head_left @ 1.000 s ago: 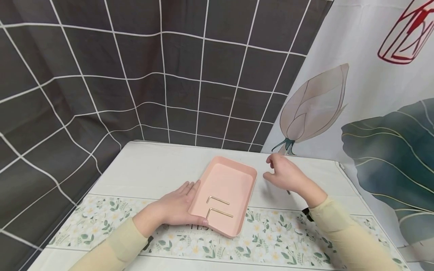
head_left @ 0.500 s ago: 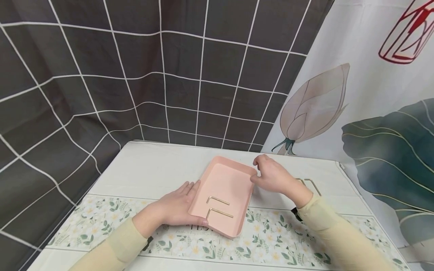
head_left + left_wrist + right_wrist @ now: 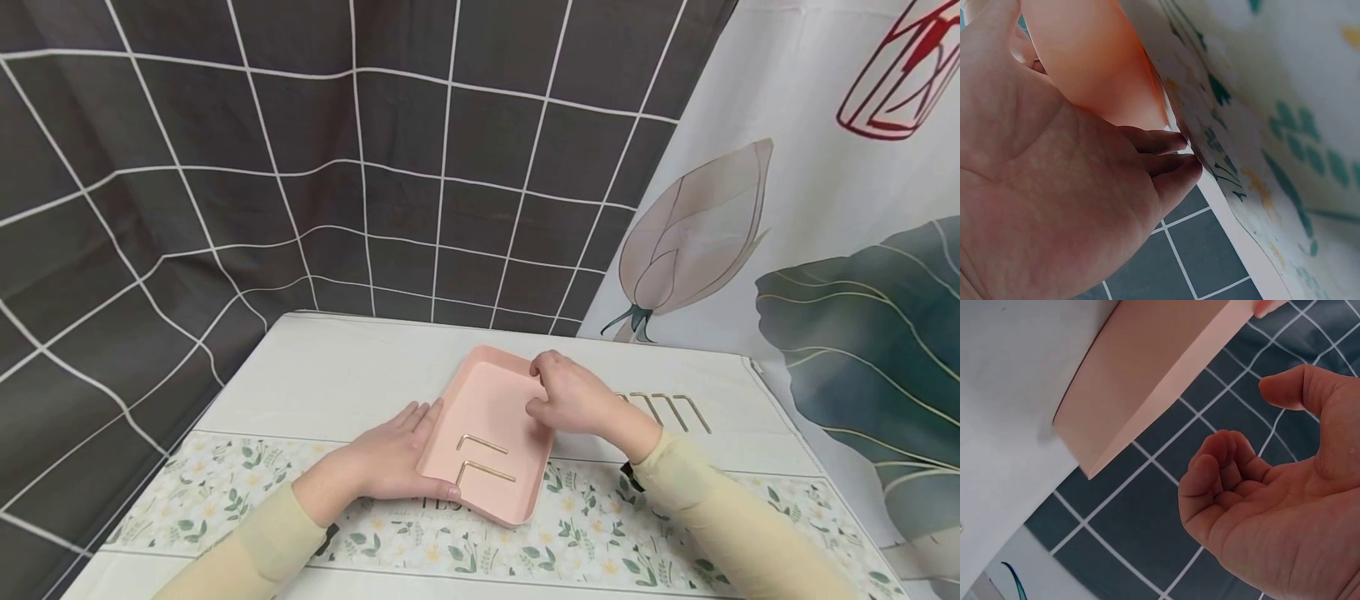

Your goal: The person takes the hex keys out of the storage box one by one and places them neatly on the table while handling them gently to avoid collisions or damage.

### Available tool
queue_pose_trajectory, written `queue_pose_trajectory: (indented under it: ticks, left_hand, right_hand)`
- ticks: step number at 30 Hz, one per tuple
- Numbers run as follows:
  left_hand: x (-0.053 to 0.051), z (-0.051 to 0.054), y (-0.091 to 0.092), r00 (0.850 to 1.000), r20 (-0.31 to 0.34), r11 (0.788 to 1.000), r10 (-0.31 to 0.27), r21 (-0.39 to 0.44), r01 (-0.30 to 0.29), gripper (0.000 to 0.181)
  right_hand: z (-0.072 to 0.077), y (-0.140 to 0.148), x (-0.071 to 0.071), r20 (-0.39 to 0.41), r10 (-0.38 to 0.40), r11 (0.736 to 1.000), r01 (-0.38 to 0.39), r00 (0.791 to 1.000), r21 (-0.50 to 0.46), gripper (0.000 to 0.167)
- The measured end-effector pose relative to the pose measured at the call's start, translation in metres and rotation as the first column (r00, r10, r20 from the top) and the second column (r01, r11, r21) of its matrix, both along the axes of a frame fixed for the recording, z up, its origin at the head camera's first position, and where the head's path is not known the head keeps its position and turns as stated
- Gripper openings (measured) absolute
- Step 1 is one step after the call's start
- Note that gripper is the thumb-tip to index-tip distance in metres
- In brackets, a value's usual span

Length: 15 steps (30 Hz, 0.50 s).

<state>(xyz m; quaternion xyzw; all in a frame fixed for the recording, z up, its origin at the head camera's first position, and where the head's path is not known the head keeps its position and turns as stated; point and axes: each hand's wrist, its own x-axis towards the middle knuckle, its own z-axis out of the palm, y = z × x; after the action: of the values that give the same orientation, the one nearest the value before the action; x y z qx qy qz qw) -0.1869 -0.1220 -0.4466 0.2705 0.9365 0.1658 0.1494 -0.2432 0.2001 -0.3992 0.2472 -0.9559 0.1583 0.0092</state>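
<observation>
A pink rectangular tray [image 3: 491, 392] lies at an angle on the table. Inside its near half are two L-shaped gold hex keys [image 3: 487, 444]. My left hand [image 3: 393, 450] rests along the tray's left side, fingers straight, thumb at the near corner. Over the tray's far right side hovers my right hand [image 3: 573, 396]. In the right wrist view, the right hand's fingers [image 3: 1210, 469] are loosely curled and the thumb stands apart, with nothing between them. The tray's outer wall [image 3: 1141, 375] shows beside that hand. In the left wrist view, the tray [image 3: 1085, 44] lies beyond the palm.
Several more L-shaped hex keys [image 3: 699, 414] lie in a row on the table right of the tray, partly hidden by the right forearm. The white tablecloth [image 3: 345, 358] has a floral band [image 3: 585, 525]. Dark gridded cloth [image 3: 405, 208] hangs behind the table.
My right hand has moved left from beside the tray to above its right side, uncovering the row of hex keys. The left hand, tray and two keys inside have stayed put.
</observation>
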Motion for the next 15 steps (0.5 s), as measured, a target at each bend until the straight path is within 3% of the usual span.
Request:
queue_pose_trajectory:
  ticks: [15]
  left_hand:
    - [0.0, 0.0, 0.0, 1.0, -0.005, 1.0, 0.001, -0.01, -0.001, 0.142]
  right_hand:
    - [-0.009, -0.025, 0.004, -0.006, 0.083, 0.996, -0.083, 0.997, 0.027, 0.042]
